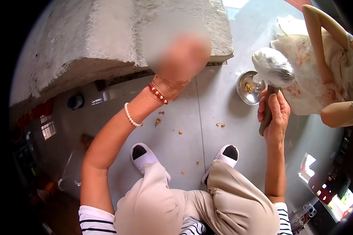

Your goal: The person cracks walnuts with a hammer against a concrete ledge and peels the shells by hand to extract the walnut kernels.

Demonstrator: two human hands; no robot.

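Observation:
My right hand (276, 111) is wrapped round the brown handle of a hammer (273, 68), held head up on the right. Clear plastic covers the hammer's head. Close behind it, a round metal bowl (243, 88) with some yellowish-brown pieces (248, 87) inside stands on the floor. My left hand (180, 58) is over the edge of a rough grey-white stone block (113, 35). A round blur hides its fingers and anything in them. Red and white bead bracelets circle that wrist and forearm.
Small brown fragments (158, 122) are scattered across the grey tiled floor (184, 145). Another person in a pale flowered dress (302, 82) is at the right, beside the bowl. My feet, in pale slippers (145, 156), rest on the floor. A dark blue object (75, 102) lies under the block's left side.

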